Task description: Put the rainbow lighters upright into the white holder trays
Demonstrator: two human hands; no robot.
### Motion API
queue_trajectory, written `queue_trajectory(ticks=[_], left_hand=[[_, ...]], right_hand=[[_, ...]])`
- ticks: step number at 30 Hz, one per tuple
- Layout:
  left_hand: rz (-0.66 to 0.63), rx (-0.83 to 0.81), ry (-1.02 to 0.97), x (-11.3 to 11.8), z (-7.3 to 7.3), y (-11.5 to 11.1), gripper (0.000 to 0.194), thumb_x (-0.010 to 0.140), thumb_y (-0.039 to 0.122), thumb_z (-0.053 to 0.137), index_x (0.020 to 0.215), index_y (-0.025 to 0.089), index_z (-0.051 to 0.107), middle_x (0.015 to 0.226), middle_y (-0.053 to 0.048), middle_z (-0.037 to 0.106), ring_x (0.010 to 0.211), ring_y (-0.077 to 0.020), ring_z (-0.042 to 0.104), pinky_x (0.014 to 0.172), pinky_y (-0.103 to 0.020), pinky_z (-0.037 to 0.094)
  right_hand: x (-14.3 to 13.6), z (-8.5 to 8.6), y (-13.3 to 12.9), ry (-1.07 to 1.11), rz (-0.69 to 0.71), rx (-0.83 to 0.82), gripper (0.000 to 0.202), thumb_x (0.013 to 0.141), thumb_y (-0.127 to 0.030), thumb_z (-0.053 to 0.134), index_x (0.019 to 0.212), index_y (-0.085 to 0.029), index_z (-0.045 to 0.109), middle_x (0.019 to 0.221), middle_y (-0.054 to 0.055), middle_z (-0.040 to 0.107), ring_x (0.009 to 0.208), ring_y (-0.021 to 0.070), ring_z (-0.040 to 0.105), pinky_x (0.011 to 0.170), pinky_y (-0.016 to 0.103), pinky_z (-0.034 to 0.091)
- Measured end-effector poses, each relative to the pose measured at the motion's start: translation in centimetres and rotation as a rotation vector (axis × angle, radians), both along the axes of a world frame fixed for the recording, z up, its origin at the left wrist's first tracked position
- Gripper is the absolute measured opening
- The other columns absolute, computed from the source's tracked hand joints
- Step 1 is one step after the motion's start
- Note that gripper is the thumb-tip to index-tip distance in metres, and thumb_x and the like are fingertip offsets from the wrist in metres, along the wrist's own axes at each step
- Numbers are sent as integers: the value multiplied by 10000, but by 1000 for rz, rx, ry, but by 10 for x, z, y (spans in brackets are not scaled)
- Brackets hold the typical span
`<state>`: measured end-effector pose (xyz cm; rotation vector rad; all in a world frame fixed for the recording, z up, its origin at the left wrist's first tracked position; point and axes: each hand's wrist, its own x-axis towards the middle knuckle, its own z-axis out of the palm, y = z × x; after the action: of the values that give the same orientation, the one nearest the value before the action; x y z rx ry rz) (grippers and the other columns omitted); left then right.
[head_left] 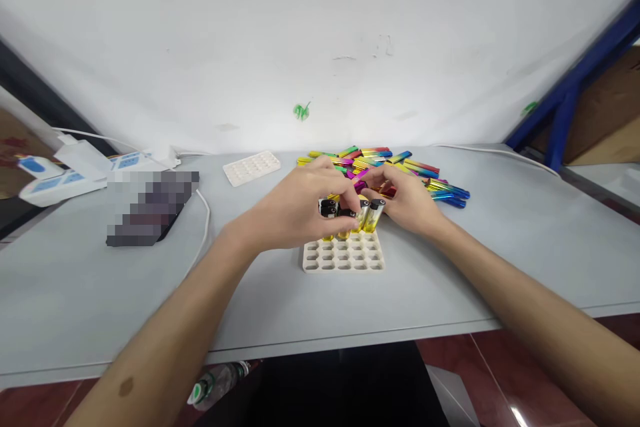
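Observation:
My left hand [317, 203] reaches over the cream tray [343, 271], thumb and index finger closed on what looks like a shiny yellow lighter [344, 233] with a black end. More such pieces stand upright in the tray's back rows, among them a yellow one [373, 217] at the right; others are partly hidden behind my left fingers. My right hand [404, 197] is curled at the front of a pile of metallic coloured lighters [370, 163]. Its fingertips touch or nearly touch the pile, and whether they grip a piece cannot be told.
A second white tray [251, 168] lies farther back at the left. At the far left are a power strip [65, 183] and a pixelated dark object [155, 210], with a white cable [206, 227] beside it. A wall [320, 47] closes off the table's back.

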<state>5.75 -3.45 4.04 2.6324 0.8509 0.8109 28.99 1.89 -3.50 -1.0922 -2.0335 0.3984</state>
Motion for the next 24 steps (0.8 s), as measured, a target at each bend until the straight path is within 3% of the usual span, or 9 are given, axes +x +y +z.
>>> queue_trajectory(ticks=[11,16,21,24], left_hand=[[-8,-36,13,-2,-1,2,67,774,201,766,799,218,706,791,35,707,828,-152,547,710,-272,429],[8,44,52,-1,-5,5,43,798,210,748,808,213,707,842,-2,664,909,-176,544,797,-298,434],[48,23,27,2,-4,3,224,812,327,754,1000,218,699,973,-28,658,1002,-194,556,851,-309,446],[147,-46,-114,0,-4,9,246,913,400,624,1061,213,685,1054,-32,694,999,-174,596,883,-303,453]], right_hand=[[1,0,0,2,6,13,152,872,-285,659,1012,-230,636,920,27,710,834,203,658,758,363,525],[0,1,-1,-12,10,26,152,875,-274,653,1019,-228,640,914,29,708,835,207,656,748,363,525],[0,3,-3,1,3,28,165,876,-294,671,1032,-239,670,995,37,729,834,211,664,749,371,531],[-1,5,-5,46,16,44,163,877,-310,683,1031,-255,694,1050,34,733,827,204,668,739,366,532]])
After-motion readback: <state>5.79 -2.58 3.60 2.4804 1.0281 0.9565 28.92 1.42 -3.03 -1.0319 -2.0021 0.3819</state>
